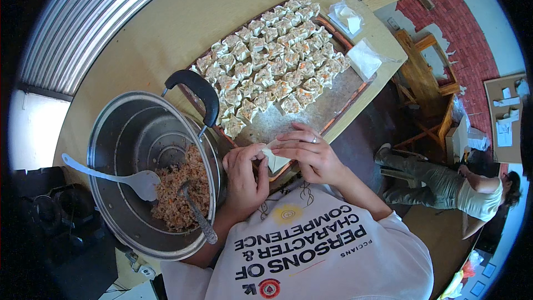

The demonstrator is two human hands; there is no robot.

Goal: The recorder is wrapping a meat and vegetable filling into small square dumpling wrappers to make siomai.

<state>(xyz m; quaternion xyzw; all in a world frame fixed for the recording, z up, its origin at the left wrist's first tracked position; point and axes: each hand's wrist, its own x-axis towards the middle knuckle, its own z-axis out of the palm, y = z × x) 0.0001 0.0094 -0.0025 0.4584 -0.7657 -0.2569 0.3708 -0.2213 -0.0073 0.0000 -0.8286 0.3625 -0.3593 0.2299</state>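
My left hand [245,171] and my right hand [310,152] pinch a pale dumpling wrapper [275,161] between their fingertips, over the near edge of a metal tray [329,112]. A ring is on a finger of my right hand. Rows of open-topped filled dumplings [275,66] cover most of the tray. Beside my left hand a large metal pot [125,133] leans, holding ground filling [183,191]. A white plastic ladle [143,184] and a metal spoon [200,214] rest in the filling. Whether the wrapper holds any filling cannot be told.
Two plastic packs of wrappers [346,17] [366,59] lie past the tray's right side on the wooden table [137,50]. The pot's black handle [200,87] overhangs the tray's corner. A person [449,183] sits further off at the right, near wooden furniture [429,66].
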